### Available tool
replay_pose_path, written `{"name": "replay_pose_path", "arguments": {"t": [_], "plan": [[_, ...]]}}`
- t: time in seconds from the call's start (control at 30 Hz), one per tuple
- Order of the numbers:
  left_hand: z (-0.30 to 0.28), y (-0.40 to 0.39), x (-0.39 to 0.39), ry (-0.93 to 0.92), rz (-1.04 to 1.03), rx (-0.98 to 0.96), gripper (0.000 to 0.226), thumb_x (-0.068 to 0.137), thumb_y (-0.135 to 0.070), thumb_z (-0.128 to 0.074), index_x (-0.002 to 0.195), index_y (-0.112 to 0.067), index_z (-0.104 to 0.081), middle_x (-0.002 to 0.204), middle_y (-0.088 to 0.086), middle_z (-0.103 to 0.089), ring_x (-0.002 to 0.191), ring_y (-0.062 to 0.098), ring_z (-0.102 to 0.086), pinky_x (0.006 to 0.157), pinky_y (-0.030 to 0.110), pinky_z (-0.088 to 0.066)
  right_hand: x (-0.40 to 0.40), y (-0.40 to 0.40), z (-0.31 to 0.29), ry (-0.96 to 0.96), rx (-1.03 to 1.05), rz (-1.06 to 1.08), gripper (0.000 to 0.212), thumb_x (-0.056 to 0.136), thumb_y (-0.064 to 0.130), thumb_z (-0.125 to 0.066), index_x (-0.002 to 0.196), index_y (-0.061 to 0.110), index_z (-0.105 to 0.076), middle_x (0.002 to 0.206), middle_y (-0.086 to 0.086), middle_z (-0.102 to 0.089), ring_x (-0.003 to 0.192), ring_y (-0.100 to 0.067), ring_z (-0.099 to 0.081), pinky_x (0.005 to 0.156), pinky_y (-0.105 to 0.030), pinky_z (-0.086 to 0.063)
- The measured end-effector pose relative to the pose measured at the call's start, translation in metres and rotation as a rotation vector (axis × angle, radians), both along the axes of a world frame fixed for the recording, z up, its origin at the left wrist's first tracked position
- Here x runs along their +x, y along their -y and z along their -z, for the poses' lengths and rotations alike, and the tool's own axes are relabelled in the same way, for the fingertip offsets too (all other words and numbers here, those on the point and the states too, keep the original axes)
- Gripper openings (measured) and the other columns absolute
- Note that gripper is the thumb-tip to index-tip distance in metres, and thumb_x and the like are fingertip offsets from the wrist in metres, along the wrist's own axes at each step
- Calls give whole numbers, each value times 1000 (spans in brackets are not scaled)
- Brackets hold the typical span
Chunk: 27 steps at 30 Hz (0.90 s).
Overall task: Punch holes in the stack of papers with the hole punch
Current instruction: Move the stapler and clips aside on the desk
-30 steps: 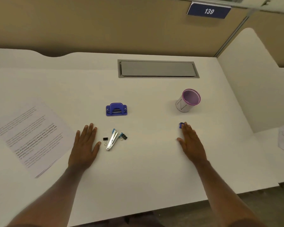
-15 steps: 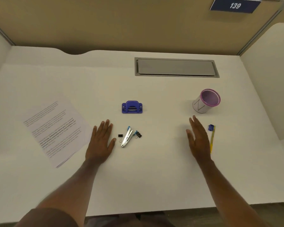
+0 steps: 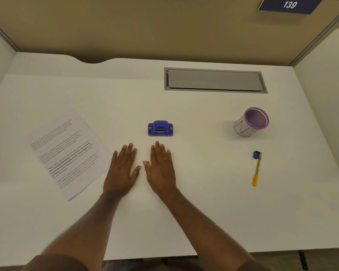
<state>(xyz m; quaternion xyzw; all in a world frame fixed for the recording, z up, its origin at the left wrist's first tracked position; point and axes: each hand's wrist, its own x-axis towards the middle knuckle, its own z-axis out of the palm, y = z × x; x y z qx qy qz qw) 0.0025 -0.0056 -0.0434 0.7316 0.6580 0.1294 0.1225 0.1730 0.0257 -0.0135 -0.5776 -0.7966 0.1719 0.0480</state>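
Note:
A small blue hole punch (image 3: 160,128) stands in the middle of the white desk (image 3: 204,202). A stack of printed papers (image 3: 67,151) lies askew at the left. My left hand (image 3: 123,169) lies flat, palm down, just right of the papers and holds nothing. Beside it, my right hand (image 3: 160,167) also lies flat with fingers apart, its fingertips just short of the punch. It covers the stapler and binder clips; only a dark speck shows by its thumb.
A white mesh pen cup with a purple rim (image 3: 250,122) stands at the right. Nearer the front, a yellow pen (image 3: 256,171) lies beside a small blue sharpener (image 3: 256,154). A grey cable hatch (image 3: 215,80) sits at the back. Cubicle walls enclose the desk.
My right hand has slid left from near the pen to beside my left hand, covering the stapler and clips. The view has shifted, so everything sits further right.

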Motion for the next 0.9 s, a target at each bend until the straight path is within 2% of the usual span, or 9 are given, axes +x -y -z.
{"name": "replay_pose_path", "arguments": {"t": [0.13,0.33,0.4,0.47,0.6,0.9], "plan": [[1,1,-1,7,-8,11,66,103,-43,-31,160,-12,-24,171,5,-17,159,22,-11,128,50,-12,40,-2,2,-12,66,-60,58,105,32,-39,154,3,-32,164,-16,-23,153,-32,-22,124,-50,-21],[4,0,-3,8,5,28,65,102,-41,-34,160,-11,-25,171,5,-17,158,24,-13,128,51,-12,130,-14,-2,3,171,12,56,94,13,-59,145,-4,-46,155,-21,-41,143,-38,-41,113,-54,-39],[4,0,-3,6,3,34,65,102,-41,-33,160,-11,-25,171,5,-17,158,23,-13,128,50,-11,164,-17,-5,26,167,73,54,95,12,-55,145,-5,-45,154,-22,-41,143,-39,-40,114,-55,-38],[5,0,-3,13,3,40,65,102,-41,-33,160,-11,-25,170,5,-17,158,24,-13,128,51,-12,195,-18,-9,54,140,139,53,98,16,-43,146,-5,-44,155,-22,-40,144,-38,-38,117,-55,-33],[8,0,-4,11,7,43,66,102,-41,-33,160,-12,-24,171,4,-16,158,22,-12,128,51,-11,244,-22,-18,106,97,199,61,97,26,-25,148,-3,-41,158,-20,-35,147,-38,-33,121,-55,-25],[2,0,-1,13,3,19,66,102,-42,-32,159,-10,-26,170,6,-18,158,24,-15,127,52,-13,300,-24,-20,177,79,223,63,96,29,-23,148,0,-43,160,-20,-32,147,-42,-32,120,-59,-23]]}}
